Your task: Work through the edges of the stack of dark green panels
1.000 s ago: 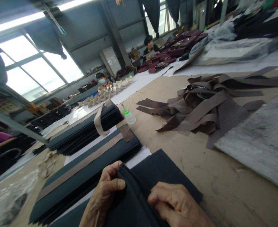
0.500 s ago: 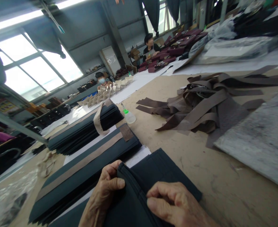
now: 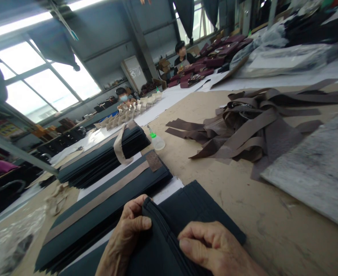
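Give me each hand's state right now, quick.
Left hand: closed, pinching the folded edge of the dark fabric piece.
Right hand: fingers curled, pressing on the same piece.

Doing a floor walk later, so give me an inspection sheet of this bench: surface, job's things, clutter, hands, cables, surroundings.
Surface: bare tan bench, scuffed; white paper under the stacks.
Job's things: dark sheets in both hands, edge folded up.
Clutter: brown strips heaped; grey slab at right; squeeze bottle with green cap; two dark stacks with tan strips across them.
Hands: left hand pinches the fold; right hand presses on top.
Cables: nothing seen.
Surroundings: two people seated far off, maroon pieces, windows.
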A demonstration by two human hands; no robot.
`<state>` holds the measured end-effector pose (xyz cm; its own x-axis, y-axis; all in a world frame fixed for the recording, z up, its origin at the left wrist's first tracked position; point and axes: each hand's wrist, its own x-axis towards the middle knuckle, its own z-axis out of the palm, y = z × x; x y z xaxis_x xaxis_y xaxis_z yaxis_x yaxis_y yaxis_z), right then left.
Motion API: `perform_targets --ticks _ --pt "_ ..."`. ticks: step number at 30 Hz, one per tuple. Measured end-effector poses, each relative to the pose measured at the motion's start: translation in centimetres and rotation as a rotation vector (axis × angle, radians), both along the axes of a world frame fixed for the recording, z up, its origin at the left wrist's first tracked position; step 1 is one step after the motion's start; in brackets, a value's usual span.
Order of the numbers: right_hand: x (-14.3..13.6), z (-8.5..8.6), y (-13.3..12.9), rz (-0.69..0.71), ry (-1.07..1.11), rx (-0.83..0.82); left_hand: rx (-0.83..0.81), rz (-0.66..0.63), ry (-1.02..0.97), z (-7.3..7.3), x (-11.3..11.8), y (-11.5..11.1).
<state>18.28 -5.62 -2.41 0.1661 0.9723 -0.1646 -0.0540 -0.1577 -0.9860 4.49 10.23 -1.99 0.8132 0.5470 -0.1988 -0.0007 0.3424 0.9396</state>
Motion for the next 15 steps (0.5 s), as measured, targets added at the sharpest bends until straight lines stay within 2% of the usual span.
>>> perform_targets --ticks 9,15 --pt "0.09 -0.25 0.12 0.000 0.011 0.013 0.008 0.001 -0.008 -0.20 0.11 0.16" --pt "-0.20 0.19 -0.25 -0.010 -0.025 0.009 -0.002 -0.007 -0.014 -0.21 0.10 0.18"
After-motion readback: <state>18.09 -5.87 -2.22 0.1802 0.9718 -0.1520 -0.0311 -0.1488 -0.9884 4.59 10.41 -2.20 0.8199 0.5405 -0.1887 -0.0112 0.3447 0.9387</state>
